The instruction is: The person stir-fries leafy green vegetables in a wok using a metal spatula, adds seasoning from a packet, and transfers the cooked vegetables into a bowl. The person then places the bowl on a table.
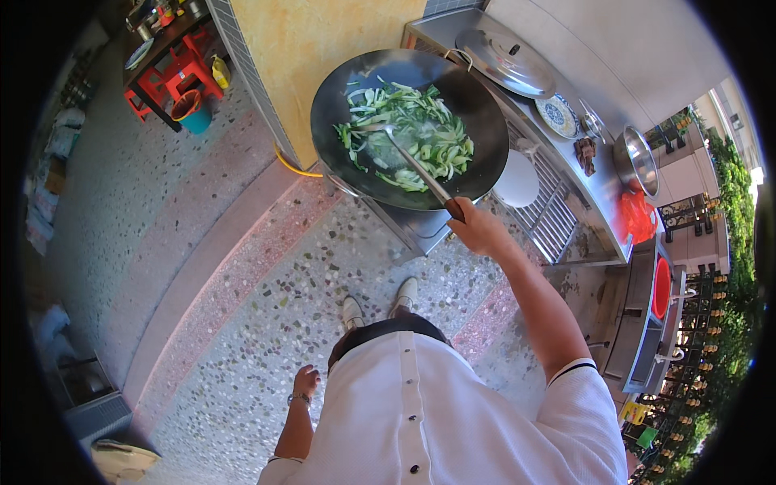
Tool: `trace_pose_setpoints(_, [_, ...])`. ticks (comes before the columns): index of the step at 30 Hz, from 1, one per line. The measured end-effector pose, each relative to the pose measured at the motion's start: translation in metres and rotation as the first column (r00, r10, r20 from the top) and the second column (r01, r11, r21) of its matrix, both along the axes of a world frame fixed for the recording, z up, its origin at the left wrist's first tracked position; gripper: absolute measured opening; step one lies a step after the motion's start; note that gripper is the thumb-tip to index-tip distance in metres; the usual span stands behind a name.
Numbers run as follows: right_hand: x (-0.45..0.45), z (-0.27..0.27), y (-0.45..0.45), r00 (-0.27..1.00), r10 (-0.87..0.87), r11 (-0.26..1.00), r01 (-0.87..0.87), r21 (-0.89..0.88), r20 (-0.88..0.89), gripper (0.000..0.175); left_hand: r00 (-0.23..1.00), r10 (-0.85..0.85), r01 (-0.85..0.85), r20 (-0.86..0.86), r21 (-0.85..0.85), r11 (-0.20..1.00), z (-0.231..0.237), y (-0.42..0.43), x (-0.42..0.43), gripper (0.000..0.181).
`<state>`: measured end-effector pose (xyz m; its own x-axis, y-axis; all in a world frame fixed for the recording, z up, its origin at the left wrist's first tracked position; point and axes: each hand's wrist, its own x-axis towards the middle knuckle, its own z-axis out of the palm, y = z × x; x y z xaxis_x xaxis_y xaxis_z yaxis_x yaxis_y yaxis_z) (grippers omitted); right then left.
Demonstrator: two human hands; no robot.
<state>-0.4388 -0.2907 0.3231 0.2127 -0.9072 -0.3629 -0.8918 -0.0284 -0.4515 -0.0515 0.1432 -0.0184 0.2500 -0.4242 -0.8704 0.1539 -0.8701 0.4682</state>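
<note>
My right hand grips the brown handle of a metal wok spatula. The spatula's blade rests among chopped leafy greens with pale stems. Wisps of steam rise from the greens, which lie in the middle of a large dark wok. Beneath the wok is a metal stove stand. My left hand hangs low at my side, with a watch on its wrist. Its fingers are loosely curled and nothing shows in them.
To the right, a steel counter bears a domed lid, a patterned plate, a metal bowl and a red plastic bag. A yellow hose runs behind the stove. Red stools and a floor step are at left.
</note>
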Motion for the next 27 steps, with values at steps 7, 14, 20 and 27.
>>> trace_pose_setpoints(7, [-0.09,0.117,0.084,0.959,-0.086,0.988,0.116,0.098,-0.27,0.052,0.996,0.081,-0.078,0.024,-0.083,0.993,0.029,-0.07,0.03,0.053])
trace_pose_setpoints(14, [-0.06,0.18,0.058,0.8,0.086,0.992,-0.014,0.125,-0.594,0.049,0.962,0.255,-0.26,-0.1,-0.043,0.965,-0.005,-0.054,0.039,0.046])
trace_pose_setpoints(20, [-0.075,0.133,-0.05,0.758,0.031,0.958,-0.21,-0.198,-0.652,0.028,0.993,0.1,-0.102,-0.057,-0.038,0.994,-0.004,-0.039,0.01,0.046])
trace_pose_setpoints(27, [-0.137,0.246,-0.123,0.846,-0.138,0.907,0.317,0.278,-0.515,0.038,0.917,0.389,-0.393,-0.091,-0.034,0.919,0.024,-0.037,-0.021,0.051])
